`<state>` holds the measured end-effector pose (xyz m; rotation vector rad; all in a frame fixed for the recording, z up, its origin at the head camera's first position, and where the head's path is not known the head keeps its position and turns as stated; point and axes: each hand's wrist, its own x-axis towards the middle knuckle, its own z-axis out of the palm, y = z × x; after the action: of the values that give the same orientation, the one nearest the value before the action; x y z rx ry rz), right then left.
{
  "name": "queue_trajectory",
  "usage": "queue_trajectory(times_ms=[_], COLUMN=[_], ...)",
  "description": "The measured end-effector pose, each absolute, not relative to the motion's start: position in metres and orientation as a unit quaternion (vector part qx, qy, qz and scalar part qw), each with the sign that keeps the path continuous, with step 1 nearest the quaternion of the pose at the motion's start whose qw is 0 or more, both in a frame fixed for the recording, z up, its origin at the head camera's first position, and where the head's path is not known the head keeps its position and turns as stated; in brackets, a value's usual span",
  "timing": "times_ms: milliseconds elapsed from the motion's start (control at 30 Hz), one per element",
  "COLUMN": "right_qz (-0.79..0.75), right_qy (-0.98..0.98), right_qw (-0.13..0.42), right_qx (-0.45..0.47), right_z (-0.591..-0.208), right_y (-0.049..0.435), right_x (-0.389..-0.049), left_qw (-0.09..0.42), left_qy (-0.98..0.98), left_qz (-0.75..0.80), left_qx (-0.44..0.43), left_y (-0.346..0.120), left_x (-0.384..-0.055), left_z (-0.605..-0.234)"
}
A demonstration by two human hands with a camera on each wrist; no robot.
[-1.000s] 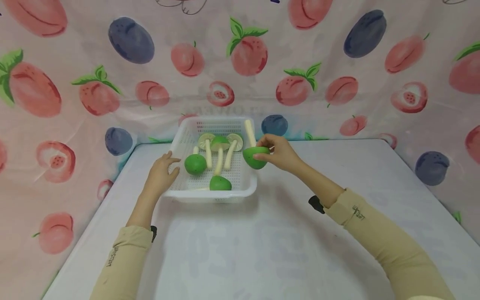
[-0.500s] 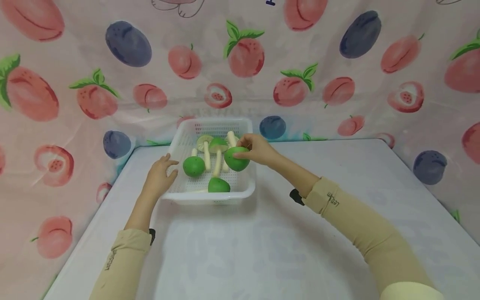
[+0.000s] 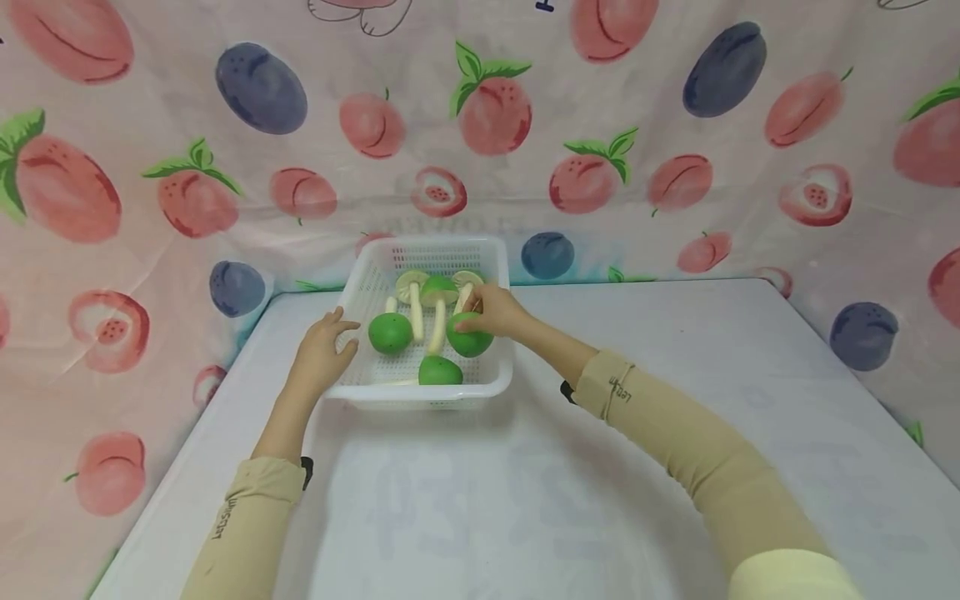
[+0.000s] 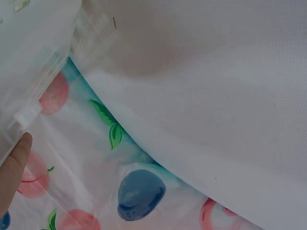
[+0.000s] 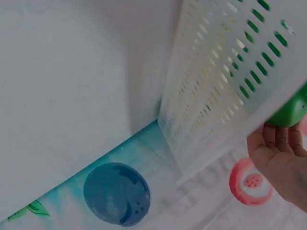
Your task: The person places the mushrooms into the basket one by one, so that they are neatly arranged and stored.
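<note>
A white perforated plastic basket stands at the back of the table and holds several toy mushrooms with green caps and pale stems. My right hand reaches over the basket's right side and pinches a green-capped toy mushroom by its cap. In the right wrist view the curled fingers touch that green cap, beyond the slotted wall. My left hand lies at the basket's left rim, fingers spread and relaxed. Near its fingers a toy mushroom lies in the basket, and another mushroom is by the front wall.
The white table spreads in front of the basket and to its right. A fruit-printed cloth hangs right behind the basket and along the table's sides.
My right hand has moved left and down from the basket's right rim, bringing the toy mushroom inside, low among the others. The left hand has stayed at the left rim.
</note>
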<state>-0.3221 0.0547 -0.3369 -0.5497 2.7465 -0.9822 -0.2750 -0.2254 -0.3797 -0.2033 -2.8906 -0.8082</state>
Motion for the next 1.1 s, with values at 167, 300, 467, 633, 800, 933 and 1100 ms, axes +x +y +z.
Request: queue_trajectory(times_ms=[167,300,467,633,800,933,1100], right_qz=[-0.299,-0.270,-0.227,-0.223,-0.219,-0.210,-0.173], right_qy=[0.927,0.935,0.948,0.947,0.947,0.947,0.951], right_qw=[0.074,0.071,0.085,0.098,0.095,0.088,0.072], right_qx=[-0.215,-0.220,-0.209,-0.212,-0.213,-0.226,-0.247], right_z=[-0.344,-0.345,-0.344,-0.345,-0.351,-0.356,-0.363], right_y=[0.051,0.047,0.040,0.035,0.035,0.033,0.030], right_x=[-0.321,-0.322,-0.330,-0.332,-0.333,-0.332,-0.329], left_qw=[0.068,0.069,0.065,0.066,0.069,0.070,0.066], left_qy=[-0.959,-0.959,-0.958,-0.958,-0.957,-0.958,-0.958], left_qz=[-0.267,-0.266,-0.270,-0.271,-0.273,-0.272,-0.272], left_qx=[-0.070,-0.071,-0.067,-0.064,-0.064,-0.062,-0.059], left_y=[-0.226,-0.228,-0.227,-0.226,-0.225,-0.226,-0.228], left_x=[-0.275,-0.275,-0.277,-0.277,-0.277,-0.277,-0.276], left_z=[-0.380,-0.380,-0.380,-0.382,-0.382,-0.382,-0.381])
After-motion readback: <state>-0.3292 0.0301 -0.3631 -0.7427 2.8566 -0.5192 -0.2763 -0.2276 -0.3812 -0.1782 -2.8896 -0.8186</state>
